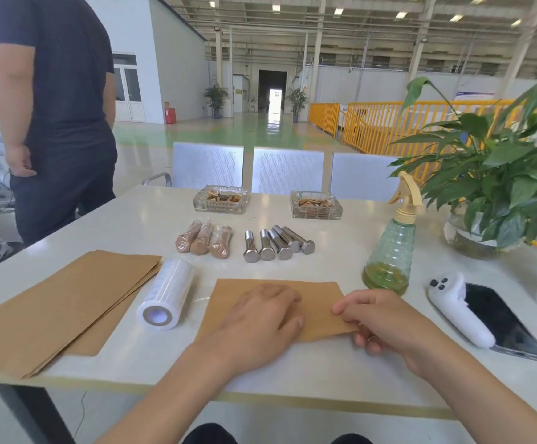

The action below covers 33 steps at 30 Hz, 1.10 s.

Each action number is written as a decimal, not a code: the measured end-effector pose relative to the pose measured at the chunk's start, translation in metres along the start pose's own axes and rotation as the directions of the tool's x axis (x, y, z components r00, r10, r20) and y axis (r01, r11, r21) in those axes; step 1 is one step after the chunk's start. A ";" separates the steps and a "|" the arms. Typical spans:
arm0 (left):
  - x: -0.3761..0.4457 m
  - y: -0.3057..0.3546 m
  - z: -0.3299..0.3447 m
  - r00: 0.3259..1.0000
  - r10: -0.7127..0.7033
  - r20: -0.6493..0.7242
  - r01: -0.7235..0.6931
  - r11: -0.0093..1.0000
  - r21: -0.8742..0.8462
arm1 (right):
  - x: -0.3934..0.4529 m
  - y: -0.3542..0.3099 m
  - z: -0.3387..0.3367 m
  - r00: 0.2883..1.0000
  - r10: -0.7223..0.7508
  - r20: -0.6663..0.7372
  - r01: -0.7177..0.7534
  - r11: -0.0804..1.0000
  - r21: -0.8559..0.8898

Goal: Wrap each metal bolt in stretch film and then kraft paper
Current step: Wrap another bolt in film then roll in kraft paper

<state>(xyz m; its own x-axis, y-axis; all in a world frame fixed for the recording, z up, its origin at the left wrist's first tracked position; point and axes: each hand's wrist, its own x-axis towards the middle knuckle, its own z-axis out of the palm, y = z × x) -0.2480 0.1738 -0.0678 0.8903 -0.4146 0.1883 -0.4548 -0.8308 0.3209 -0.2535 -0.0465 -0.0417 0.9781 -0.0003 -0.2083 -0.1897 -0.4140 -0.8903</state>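
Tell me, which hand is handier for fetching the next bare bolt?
Probably the right hand. The bare bolts lie ahead, nearer its side, and it only pinches the kraft paper sheet at the edge. The left hand lies flat on that sheet, holding it down.

Only one view here, head-mounted, wide-angle, looking forward and down across the worktop (132,219). Very close to the left hand (260,318) and right hand (385,318), both low in the centre of frame with forearms running in from the bottom edge. Higher up, looking out over a row of metal seats (288,169) into a long hall. Edges visibly bowed by the lens.
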 end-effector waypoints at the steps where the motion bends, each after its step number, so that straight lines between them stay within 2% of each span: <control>1: 0.000 -0.003 0.002 1.000 -0.004 0.019 0.004 1.000 0.030 | -0.001 0.000 0.000 1.000 -0.010 0.002 0.010 1.000 -0.019; 9: -0.002 -0.012 0.011 0.998 -0.047 0.040 0.044 0.997 0.067 | -0.006 -0.001 0.000 0.999 -0.044 0.014 0.045 0.988 -0.145; 11: -0.003 -0.013 0.012 0.998 -0.049 0.049 0.045 0.996 0.072 | -0.007 -0.001 -0.001 0.997 -0.064 -0.040 0.052 0.967 -0.249; 12: -0.003 -0.014 0.013 0.997 -0.049 0.051 0.046 0.997 0.068 | -0.007 -0.001 -0.002 0.991 -0.092 -0.099 0.050 0.931 -0.363; 14: -0.003 -0.014 0.014 0.997 -0.054 0.052 0.051 0.997 0.054 | -0.010 -0.002 -0.002 0.954 -0.203 -0.220 0.012 0.760 -0.649; 16: -0.003 -0.015 0.014 0.997 -0.055 0.050 0.052 0.997 0.050 | -0.010 -0.005 0.002 0.916 -0.341 -0.214 0.058 0.639 -0.767; 21: 0.001 -0.017 0.013 0.997 -0.059 0.051 0.057 0.998 0.040 | 0.007 -0.004 0.020 0.848 -0.527 -0.050 0.328 0.598 -0.731; 26: 0.006 -0.016 0.009 0.993 -0.086 0.085 0.088 0.996 -0.019 | 0.023 0.011 0.032 0.821 -0.570 0.033 0.414 0.554 -0.723; 27: 0.009 -0.017 0.005 0.993 -0.102 0.055 0.105 0.993 -0.056 | 0.025 0.015 0.033 0.815 -0.578 0.039 0.417 0.538 -0.733; 29: 0.020 -0.021 -0.004 0.983 -0.163 -0.090 0.154 0.983 -0.103 | 0.028 0.022 0.035 0.805 -0.592 0.035 0.421 0.528 -0.737; 31: 0.038 -0.029 -0.015 0.935 -0.263 -0.238 0.237 0.963 -0.131 | 0.030 0.027 0.037 0.794 -0.608 0.018 0.429 0.539 -0.725; 33: 0.058 -0.040 -0.025 0.882 -0.360 -0.303 0.338 0.933 -0.122 | 0.031 0.031 0.037 0.784 -0.620 0.014 0.438 0.538 -0.720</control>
<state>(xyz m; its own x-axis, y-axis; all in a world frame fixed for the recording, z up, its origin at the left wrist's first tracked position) -0.1787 0.1920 -0.0469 0.9421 0.0456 0.3322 -0.1260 -0.8700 0.4766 -0.2324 -0.0252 -0.0907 0.8835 0.2696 0.3831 0.3887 -0.8783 -0.2785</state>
